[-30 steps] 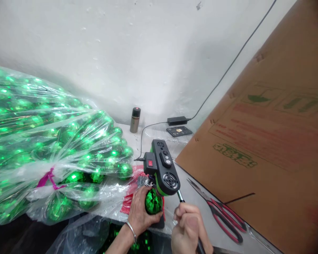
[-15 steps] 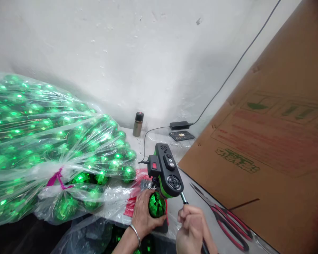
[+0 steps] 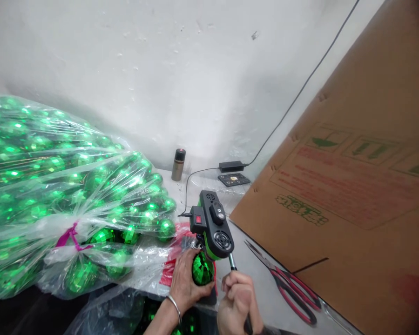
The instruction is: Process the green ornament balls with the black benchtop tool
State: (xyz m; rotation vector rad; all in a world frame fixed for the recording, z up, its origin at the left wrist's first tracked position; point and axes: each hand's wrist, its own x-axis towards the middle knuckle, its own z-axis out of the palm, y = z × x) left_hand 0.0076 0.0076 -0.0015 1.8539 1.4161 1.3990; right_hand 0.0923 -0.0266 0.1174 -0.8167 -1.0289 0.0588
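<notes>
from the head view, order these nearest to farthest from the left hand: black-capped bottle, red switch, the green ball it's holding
1. Green ball: held in the left hand.
2. Red switch: on the black device, just beyond that hand.
3. Black-capped bottle: standing farther back, near the wall.

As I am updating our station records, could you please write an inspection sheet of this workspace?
Surface: pale table, partly covered by red material.
Things in hand: green ball below a black machine; whether they touch is unclear.
Clutter: scissors, phone, bottle, bag of green balls.
Hands: left hand grips the ball; right hand is closed around a black handle.
Cables: one joins machine and adapter; another rises from the adapter.
Surroundings: white wall, cardboard box.
</notes>
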